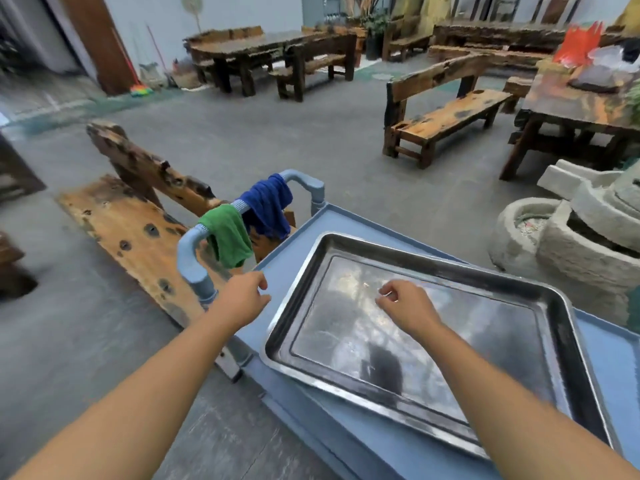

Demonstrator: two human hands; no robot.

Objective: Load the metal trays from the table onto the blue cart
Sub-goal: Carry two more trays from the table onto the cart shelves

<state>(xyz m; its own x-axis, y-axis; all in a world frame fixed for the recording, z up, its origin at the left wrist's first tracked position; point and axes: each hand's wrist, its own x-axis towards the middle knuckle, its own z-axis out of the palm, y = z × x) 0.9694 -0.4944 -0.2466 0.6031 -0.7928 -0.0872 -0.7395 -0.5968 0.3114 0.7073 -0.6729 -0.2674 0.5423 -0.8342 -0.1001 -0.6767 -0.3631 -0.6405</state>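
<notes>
A large metal tray (540, 292) lies flat on the top shelf of the blue cart (301, 237); a second rim seems to show beneath it, so it may rest on another tray. My left hand (242, 296) hovers over the cart's left edge beside the tray, fingers loosely curled and holding nothing. My right hand (405, 303) hangs just above the tray's middle, fingers loosely curled, also holding nothing. Neither hand touches the tray.
The cart handle (188, 251) carries a green cloth (228, 237) and a blue cloth (270, 206). A wooden bench (131, 216) stands left of the cart, stone millstones (571, 233) to the right, another bench (446, 116) and a table (575, 102) beyond. Open concrete floor lies ahead.
</notes>
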